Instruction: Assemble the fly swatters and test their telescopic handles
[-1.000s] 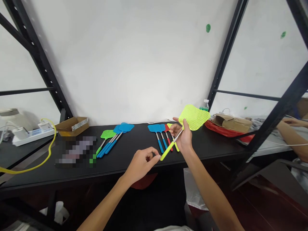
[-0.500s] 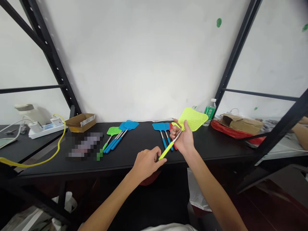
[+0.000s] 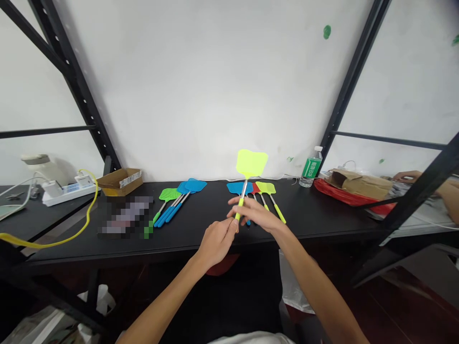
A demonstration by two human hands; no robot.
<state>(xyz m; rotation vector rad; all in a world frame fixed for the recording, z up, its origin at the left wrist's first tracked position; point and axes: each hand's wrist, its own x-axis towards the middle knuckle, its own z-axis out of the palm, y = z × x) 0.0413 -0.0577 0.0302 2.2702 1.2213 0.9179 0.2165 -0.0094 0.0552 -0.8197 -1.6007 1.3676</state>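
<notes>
Lime-yellow plastic fly swatter (image 3: 252, 163) upright above the black worktop (image 3: 193, 229), mesh head up, steel shaft and lime handle down between both hands. Right hand (image 3: 256, 215): grip closed, fingers (image 3: 244, 208) curled across the handle. Left hand (image 3: 217, 241): grip pinched on the handle's lower end, fingertips touching it.

Just behind, a cluster of blue, red and lime mesh swatters (image 3: 251, 188) flat on the worktop; farther left, a fan of blue and green swatters (image 3: 175, 200).

At the worktop's left, an open brown cardboard box (image 3: 120, 177), something yellow inside, too little showing to tell what. At the right, a shallow red tray (image 3: 337, 195) beneath a crumpled brown cardboard package (image 3: 358, 185). Just beside it, a capped clear plastic water bottle (image 3: 311, 167) with a green label, upright, water inside. Below the worktop, a white plastic bag (image 3: 291, 286), contents hidden. At far right, a co-worker's hand (image 3: 405, 177), apart from all this.
</notes>
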